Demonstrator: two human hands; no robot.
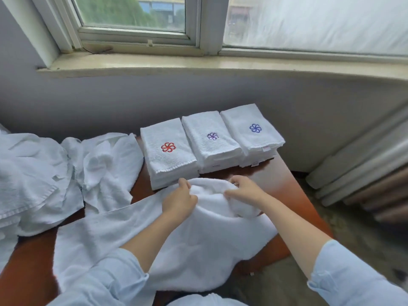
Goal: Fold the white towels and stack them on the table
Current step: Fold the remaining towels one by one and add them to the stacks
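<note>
Nearest the camera, pale blue sleeves enter from the bottom edge, both cut off by the frame, and a strip of white cloth at the very bottom is too cropped to identify. Across the near half of the brown table lies an unfolded white towel, spread flat at its left and bunched into a mound at its far right. Its near edge is hidden under the left forearm. On that mound the left hand is closed, pinching a fold of the towel between thumb and fingers. The right hand grips the mound's right side, its fingertips sunk in the cloth and mostly hidden. To the left sits a heap of crumpled white towels that runs off the left edge; how many it holds cannot be told.

Beyond the hands three stacks of folded towels stand side by side, touching: the red-flower stack at left, the purple-flower stack in the middle, the blue-flower stack at right. Their lower layers blur together, so no count is possible. Behind them rises a grey wall, then a sill and window. A radiator at far right is partly cut off.
</note>
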